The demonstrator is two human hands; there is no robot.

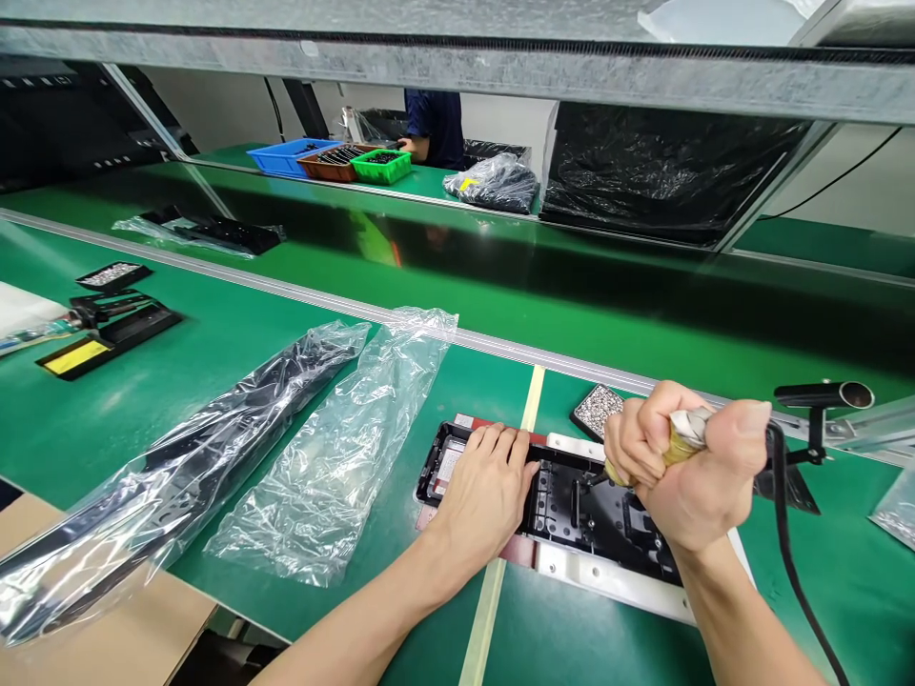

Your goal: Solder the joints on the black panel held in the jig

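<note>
A long black plastic housing (558, 495) lies in a white and reddish fixture (600, 576) on the green bench. Laid across the left part of this housing is my left hand (493, 481), its fingers stretched out and flat. My right hand (686, 467) is wrapped around an electric screwdriver (676, 443) with a yellowish grip. The tool slants down to the left, its tip at the inside of the housing. A black cord (786, 534) hangs beside my right wrist. Just behind the housing stands a small black tray of screws (599, 412), partly covered by my right hand.
Left of the fixture lie a clear plastic bag (343, 467) and bagged black parts (235, 457). A black tubular holder (822, 395) stands at right. Across the green belt (457, 276) are coloured bins (382, 167) and a person (436, 124). A metal shelf (457, 71) spans overhead.
</note>
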